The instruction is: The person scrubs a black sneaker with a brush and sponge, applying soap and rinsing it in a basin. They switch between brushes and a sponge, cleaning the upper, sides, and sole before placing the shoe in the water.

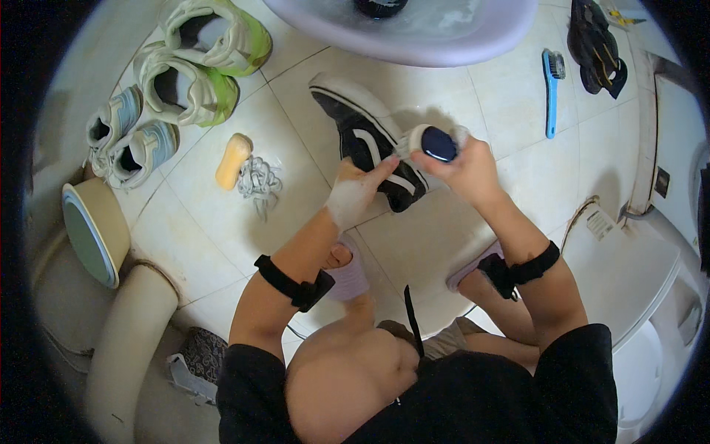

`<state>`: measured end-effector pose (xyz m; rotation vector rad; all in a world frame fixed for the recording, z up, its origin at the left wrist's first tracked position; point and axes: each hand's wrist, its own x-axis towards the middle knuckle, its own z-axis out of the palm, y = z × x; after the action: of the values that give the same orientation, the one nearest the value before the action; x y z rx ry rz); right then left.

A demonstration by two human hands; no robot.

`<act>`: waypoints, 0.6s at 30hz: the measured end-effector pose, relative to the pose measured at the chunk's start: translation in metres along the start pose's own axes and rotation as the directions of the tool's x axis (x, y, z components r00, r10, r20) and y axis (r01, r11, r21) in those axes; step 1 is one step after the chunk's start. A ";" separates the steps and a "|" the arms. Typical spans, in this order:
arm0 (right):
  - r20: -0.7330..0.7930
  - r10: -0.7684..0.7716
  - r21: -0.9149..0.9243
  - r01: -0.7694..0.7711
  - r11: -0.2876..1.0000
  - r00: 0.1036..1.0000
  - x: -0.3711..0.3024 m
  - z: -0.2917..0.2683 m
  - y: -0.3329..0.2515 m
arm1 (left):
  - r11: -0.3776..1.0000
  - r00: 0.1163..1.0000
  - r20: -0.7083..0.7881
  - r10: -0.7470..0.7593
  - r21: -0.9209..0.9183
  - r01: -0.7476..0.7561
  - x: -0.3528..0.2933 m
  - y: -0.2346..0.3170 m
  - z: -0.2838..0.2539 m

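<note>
A black and white sneaker [360, 127] is tilted in front of me, its white sole edge toward the far side and its toe pointing to the far left. My left hand [355, 189] is closed around its near side, close to the heel opening. In my right hand [470, 170] is a scrub brush [438, 144] with a rounded dark blue top and a pale body. It is at the shoe's right side, by the sole, and my fingers hide part of it. White suds appear on the left hand and wrist.
A lilac basin [414, 58] of sudsy water stands at the far side. A yellow sponge [234, 161] and a pile of grey laces [260, 183] lie left. Other sneakers [191, 89] line the left wall, near a beige basin [100, 229]. A blue brush [552, 96] lies right.
</note>
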<state>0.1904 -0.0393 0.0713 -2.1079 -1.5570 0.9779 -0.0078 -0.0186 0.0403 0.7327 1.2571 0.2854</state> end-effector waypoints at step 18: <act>0.264 -0.063 -0.203 0.119 0.972 0.962 0.020 0.003 -0.001 | 0.993 0.996 0.056 0.066 -0.097 -0.061 0.013 -0.015 -0.015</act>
<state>0.1906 -0.0202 0.0635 -2.0920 -1.9506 1.1296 -0.0210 -0.0177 0.0190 0.6952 1.1577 0.3705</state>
